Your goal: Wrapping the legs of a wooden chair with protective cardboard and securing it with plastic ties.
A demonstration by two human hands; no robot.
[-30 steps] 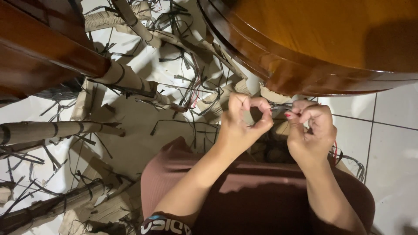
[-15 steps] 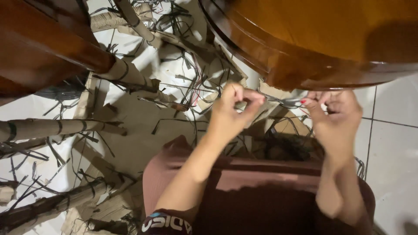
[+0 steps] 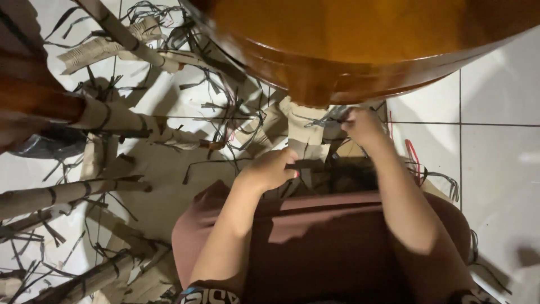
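Note:
My left hand (image 3: 270, 169) is curled shut on the end of a black strip (image 3: 304, 164) that crosses a cardboard-wrapped table leg (image 3: 306, 132). My right hand (image 3: 363, 126) is higher and to the right, just under the table's rim. Its fingers pinch a bundle of thin dark strips (image 3: 329, 118) beside the same leg. The wrapping below my hands is hidden by my maroon-clothed lap (image 3: 332, 242).
The round polished wooden tabletop (image 3: 360, 50) overhangs from above. Several cardboard-wrapped legs with black bands (image 3: 118, 121) lie at left. Torn cardboard and black strip scraps (image 3: 185, 163) litter the white tiled floor (image 3: 495, 169). A red strip (image 3: 412, 157) lies right of my forearm.
My hands were close together, stretching a thin strip between them. Now my left hand has dropped lower against the leg, and my right hand has risen toward the table's underside.

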